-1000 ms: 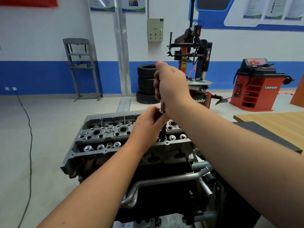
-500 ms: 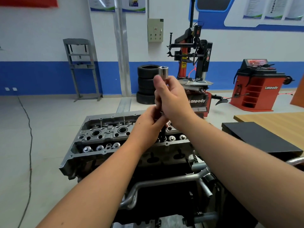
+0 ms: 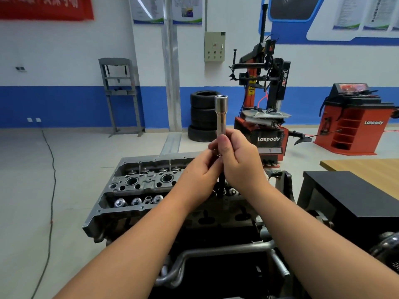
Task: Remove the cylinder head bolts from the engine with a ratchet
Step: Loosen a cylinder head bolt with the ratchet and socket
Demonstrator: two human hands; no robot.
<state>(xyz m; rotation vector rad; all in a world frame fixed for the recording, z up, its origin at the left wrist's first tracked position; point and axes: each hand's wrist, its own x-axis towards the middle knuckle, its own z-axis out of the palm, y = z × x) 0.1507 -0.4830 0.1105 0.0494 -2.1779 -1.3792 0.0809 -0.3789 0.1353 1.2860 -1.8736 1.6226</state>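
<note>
A long chrome socket (image 3: 221, 114) stands upright above the engine's grey cylinder head (image 3: 138, 184). My right hand (image 3: 241, 164) grips the socket's lower part, thumb across its front. My left hand (image 3: 199, 175) pinches right under the socket's lower end, where a dark bolt shank (image 3: 221, 186) hangs down toward the head. The join between bolt and socket is hidden by my fingers. No ratchet handle is in view.
A black box (image 3: 354, 195) sits on a wooden table (image 3: 367, 169) at the right. Metal pipes (image 3: 216, 253) run across the engine's near side. Stacked tyres (image 3: 203, 117), a tyre changer (image 3: 265, 104) and a red balancer (image 3: 354, 119) stand by the far wall.
The socket, first hidden inside my right fist, now sticks up well above it. Both hands have come up a little from the cylinder head, with the dark shank showing beneath them.
</note>
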